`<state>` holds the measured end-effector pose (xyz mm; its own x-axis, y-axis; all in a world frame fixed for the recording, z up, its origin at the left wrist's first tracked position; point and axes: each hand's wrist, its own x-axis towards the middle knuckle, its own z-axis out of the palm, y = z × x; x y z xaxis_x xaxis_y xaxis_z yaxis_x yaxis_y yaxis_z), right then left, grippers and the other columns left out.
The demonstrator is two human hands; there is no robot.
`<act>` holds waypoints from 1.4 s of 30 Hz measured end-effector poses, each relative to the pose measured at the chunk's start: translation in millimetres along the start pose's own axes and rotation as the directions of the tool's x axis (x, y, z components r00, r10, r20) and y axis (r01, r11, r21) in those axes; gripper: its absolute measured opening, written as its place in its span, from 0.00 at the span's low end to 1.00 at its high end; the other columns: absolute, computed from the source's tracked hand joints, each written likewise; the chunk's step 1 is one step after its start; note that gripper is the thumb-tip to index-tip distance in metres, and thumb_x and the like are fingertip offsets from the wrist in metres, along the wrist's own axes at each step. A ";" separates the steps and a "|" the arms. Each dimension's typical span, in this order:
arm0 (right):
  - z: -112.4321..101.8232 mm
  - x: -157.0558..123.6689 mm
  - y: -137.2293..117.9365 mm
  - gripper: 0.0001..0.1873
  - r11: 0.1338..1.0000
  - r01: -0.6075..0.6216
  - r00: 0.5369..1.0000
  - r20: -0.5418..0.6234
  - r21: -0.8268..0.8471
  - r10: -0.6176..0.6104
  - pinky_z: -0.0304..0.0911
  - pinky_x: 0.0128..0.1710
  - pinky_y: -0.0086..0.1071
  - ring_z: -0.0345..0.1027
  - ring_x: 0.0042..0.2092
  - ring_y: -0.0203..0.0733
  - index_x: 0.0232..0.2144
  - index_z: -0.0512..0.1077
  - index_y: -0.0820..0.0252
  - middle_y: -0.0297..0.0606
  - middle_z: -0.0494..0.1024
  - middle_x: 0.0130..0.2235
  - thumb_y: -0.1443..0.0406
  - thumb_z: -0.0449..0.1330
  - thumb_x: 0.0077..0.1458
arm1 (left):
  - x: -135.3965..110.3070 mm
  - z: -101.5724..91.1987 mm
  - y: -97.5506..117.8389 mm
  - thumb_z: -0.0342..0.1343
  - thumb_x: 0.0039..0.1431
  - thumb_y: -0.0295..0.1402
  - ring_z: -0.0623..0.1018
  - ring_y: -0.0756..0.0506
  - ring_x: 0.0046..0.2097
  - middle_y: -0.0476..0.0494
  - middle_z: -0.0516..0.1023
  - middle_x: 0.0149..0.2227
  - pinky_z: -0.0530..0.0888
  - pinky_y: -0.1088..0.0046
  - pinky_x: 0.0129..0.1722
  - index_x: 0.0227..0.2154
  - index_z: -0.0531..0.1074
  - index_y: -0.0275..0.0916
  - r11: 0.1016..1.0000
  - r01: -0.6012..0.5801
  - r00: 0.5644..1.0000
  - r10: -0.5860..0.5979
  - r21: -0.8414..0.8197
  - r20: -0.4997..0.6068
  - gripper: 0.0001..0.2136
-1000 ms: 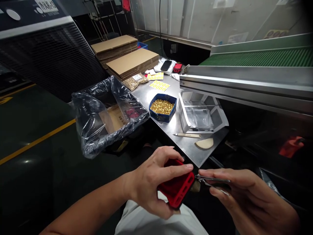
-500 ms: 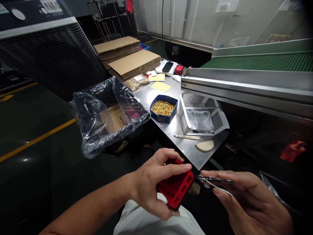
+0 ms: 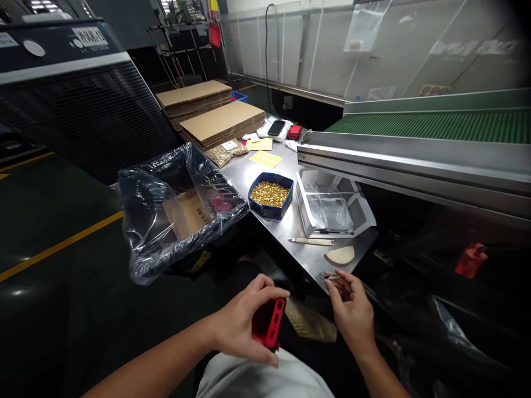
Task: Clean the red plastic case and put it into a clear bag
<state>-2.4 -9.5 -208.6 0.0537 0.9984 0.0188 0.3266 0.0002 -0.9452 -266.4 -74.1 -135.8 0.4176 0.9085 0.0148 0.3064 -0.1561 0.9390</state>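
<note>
Nearer the person than the blue tray (image 3: 271, 212), the left hand (image 3: 238, 323) grips a red case (image 3: 274, 327), fingers over its upper end and thumb at its lower end, a row of openings along the side turned toward the right hand. Also nearer than the tray, but off to its right, the right hand (image 3: 352, 309) pinches a small metal clipper (image 3: 326, 276) between thumb and fingers, apart from the case; whether the clipper is open is too small to tell. The tray holds gold bits (image 3: 270, 194) and sits on the metal worktop (image 3: 305, 258). Just right of it stands a white bin (image 3: 306, 214) with clear bags (image 3: 332, 213) inside; on its near side lie a slim pale-handled tool (image 3: 315, 242) and a cream half-round pad (image 3: 340, 255). Left of the tray is a plastic-lined box (image 3: 145, 268). Beyond the tray are yellow sticker sheets (image 3: 265, 159), stacked cardboard (image 3: 224, 121) and, farther back, a phone (image 3: 276, 127).
</note>
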 end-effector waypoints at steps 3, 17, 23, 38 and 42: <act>1.6 -3.4 44.4 0.22 0.966 0.084 0.994 -0.049 -0.245 -0.099 0.71 0.44 0.43 0.73 0.41 0.46 0.47 0.71 0.58 0.45 0.76 0.45 0.51 0.60 0.57 | -18.3 14.5 -23.5 0.72 0.36 0.52 0.70 0.40 0.47 0.41 0.64 0.49 0.72 0.61 0.50 0.56 0.64 0.46 0.987 0.157 0.988 -0.157 -0.042 0.002 0.43; -43.4 -9.2 28.6 0.22 0.920 0.063 0.991 -0.081 -0.387 -0.102 0.69 0.38 0.36 0.71 0.35 0.41 0.43 0.72 0.57 0.37 0.77 0.35 0.49 0.62 0.54 | -43.4 45.2 -41.6 0.61 0.55 0.46 0.71 0.40 0.51 0.43 0.68 0.51 0.66 0.62 0.56 0.52 0.70 0.46 0.916 0.361 0.923 -0.377 -0.176 -0.071 0.23; -32.6 -18.4 41.9 0.20 0.909 0.095 0.992 -0.035 -0.406 -0.119 0.68 0.40 0.36 0.71 0.35 0.40 0.44 0.71 0.57 0.37 0.76 0.36 0.50 0.61 0.55 | -31.7 65.4 -44.3 0.63 0.43 0.32 0.73 0.43 0.43 0.44 0.73 0.43 0.70 0.70 0.41 0.50 0.69 0.40 0.697 0.550 0.704 -0.683 -0.460 -0.194 0.27; -42.0 -16.0 38.7 0.16 0.894 0.152 0.985 -0.010 -0.421 -0.172 0.67 0.38 0.37 0.69 0.37 0.42 0.39 0.72 0.58 0.40 0.74 0.38 0.52 0.59 0.57 | -21.6 19.4 -56.4 0.72 0.43 0.45 0.67 0.50 0.29 0.49 0.72 0.25 0.62 0.75 0.30 0.28 0.73 0.34 0.764 0.558 0.795 -0.604 -0.323 -0.057 0.20; -42.0 -16.1 47.4 0.18 0.902 0.133 0.987 -0.025 -0.411 -0.158 0.67 0.42 0.37 0.70 0.38 0.42 0.43 0.71 0.57 0.39 0.75 0.39 0.51 0.58 0.58 | -19.0 34.7 -57.5 0.72 0.44 0.40 0.66 0.49 0.35 0.50 0.70 0.29 0.63 0.75 0.38 0.24 0.71 0.36 0.813 0.471 0.832 -0.539 -0.343 -0.133 0.16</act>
<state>51.9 -28.0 -240.0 0.0256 0.9841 0.1758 0.6897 0.1099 -0.7157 -262.2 -95.8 -202.0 0.0688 0.8916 -0.4477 0.1518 0.4342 0.8880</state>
